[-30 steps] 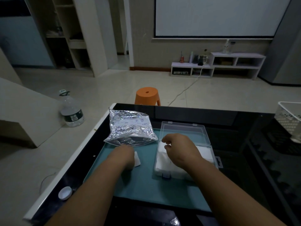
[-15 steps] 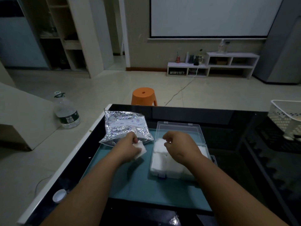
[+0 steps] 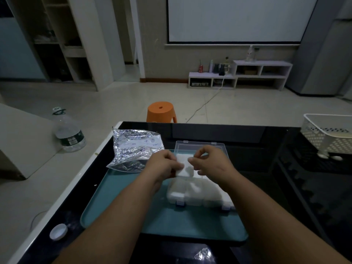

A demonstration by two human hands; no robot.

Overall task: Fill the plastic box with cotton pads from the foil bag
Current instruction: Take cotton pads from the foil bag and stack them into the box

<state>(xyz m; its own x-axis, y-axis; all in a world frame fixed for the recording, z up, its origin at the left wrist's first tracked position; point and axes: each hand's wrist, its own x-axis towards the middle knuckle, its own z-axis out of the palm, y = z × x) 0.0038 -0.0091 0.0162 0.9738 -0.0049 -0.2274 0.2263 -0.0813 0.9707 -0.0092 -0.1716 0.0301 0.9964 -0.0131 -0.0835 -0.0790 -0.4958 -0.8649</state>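
Above the clear plastic box (image 3: 200, 195): left hand (image 3: 163, 166) pinching a white square cotton pad (image 3: 183, 166), right hand (image 3: 211, 161) fingers loosely curled, empty. Best lowered flat onto the stack.

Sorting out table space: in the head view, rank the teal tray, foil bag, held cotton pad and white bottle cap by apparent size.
1. teal tray
2. foil bag
3. cotton pad
4. white bottle cap, though it looks close to the pad and sits nearer the camera.

1. A home living room: a large projector screen (image 3: 234, 19) fills the far wall above a low white media shelf (image 3: 240, 75).
2. Pale tiled floor (image 3: 118, 103) carries an orange plastic stool (image 3: 161, 111) and a big water bottle (image 3: 67, 130).
3. A glossy black bench (image 3: 247, 138) stands in front.
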